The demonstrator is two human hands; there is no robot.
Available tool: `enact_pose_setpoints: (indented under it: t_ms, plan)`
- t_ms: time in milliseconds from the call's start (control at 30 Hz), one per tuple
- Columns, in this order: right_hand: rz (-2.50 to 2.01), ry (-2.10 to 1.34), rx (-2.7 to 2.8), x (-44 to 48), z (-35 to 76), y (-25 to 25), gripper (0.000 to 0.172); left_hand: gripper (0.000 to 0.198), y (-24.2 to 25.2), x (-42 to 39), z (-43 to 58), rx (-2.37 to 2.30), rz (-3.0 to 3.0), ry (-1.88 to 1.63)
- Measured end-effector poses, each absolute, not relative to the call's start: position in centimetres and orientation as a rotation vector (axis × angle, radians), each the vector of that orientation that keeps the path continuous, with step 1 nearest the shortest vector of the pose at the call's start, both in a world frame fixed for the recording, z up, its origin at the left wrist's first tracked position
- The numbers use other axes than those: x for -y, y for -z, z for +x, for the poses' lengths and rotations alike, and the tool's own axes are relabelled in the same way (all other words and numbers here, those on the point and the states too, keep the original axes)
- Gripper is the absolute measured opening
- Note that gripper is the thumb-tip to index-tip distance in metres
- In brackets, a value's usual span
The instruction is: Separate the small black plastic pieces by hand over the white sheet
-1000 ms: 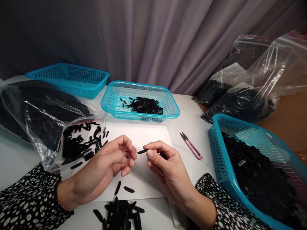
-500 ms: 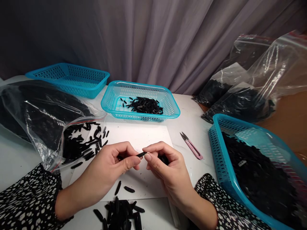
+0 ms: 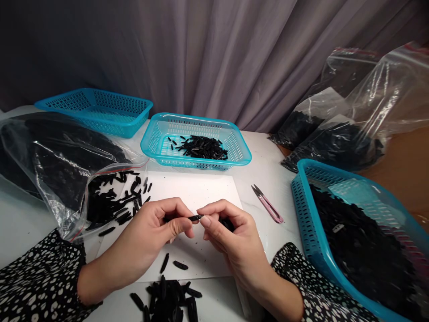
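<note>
A small, elongated black piece (image 3: pixel 195 218) is pinched between the thumb and index finger of my left hand (image 3: pixel 152 235). At its right end, the thumb and fingertips of my right hand (image 3: pixel 236 237) close on the same piece. Something dark (image 3: pixel 227 222) also sits inside the curl of my right hand, partly hidden by the fingers. Both hands hover over a white board (image 3: pixel 214 264). Two loose black pieces (image 3: pixel 180 265) lie on it below my hands, and a heap of similar pieces (image 3: pixel 169 304) lies nearest me.
Pink-handled thread snips (image 3: pixel 268 205) lie right of the board. A blue basket (image 3: pixel 152 154) with black pieces stands behind it, another blue basket (image 3: pixel 134 129) at back left, and a full one (image 3: pixel 301 223) at right. Plastic bags (image 3: pixel 60 170) of black pieces flank both sides.
My right fingertips have shifted slightly left along the black piece, and its angle has become a little flatter. My left hand has barely moved.
</note>
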State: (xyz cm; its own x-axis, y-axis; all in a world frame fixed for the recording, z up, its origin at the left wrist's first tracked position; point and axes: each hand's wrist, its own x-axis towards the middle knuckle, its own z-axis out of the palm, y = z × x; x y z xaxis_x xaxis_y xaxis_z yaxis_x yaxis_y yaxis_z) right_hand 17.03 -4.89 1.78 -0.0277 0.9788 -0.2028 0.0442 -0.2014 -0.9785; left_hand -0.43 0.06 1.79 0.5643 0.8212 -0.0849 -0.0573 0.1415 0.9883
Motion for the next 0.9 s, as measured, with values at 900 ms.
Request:
enact_pose_setpoints:
  t_ms: [900]
  plan:
    - [-1.310,-1.651,0.989,4.86,16.77,-2.17,0.062,0.031,-1.84,0.40,-0.47,-0.688,1.252,-0.655]
